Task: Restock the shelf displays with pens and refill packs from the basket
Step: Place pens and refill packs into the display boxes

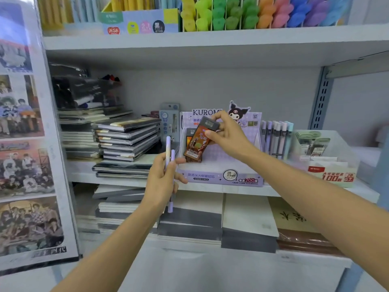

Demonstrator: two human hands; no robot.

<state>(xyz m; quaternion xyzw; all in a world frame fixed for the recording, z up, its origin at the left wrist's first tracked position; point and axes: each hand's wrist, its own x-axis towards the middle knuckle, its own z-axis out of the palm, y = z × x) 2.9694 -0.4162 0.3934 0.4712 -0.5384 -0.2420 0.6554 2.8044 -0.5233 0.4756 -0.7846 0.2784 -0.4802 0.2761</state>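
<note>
Nearest to me, on the lower shelf, lie flat stacks of grey and white pads (248, 218), and both bare forearms reach over them. My left grip (163, 180) is curled round two lavender pens (168, 146), held upright and side by side just in front of the middle shelf (315, 191) edge, their lower ends poking out beneath the palm. Further in, my right grip (227, 135) pinches the top end of a brown refill pack (195, 146) between thumb and fingers; the pack is tilted, with its lower end down inside the purple Kuromi display box (221, 175), on the box's left side. A second dark pack (188, 134) stands just behind it in the same box, mostly hidden. Left of the box a leaning pile of dark notebooks (126, 135) sits on the shelf; right of it a row of pastel pens (275, 137) stands upright, and beside those a clear bin (341, 144) holds green-topped packs. Along the far left hangs a panel of group photographs (21, 144). On the top shelf stands a row of brightly coloured pens (231, 15), running from yellow through green to purple.
</note>
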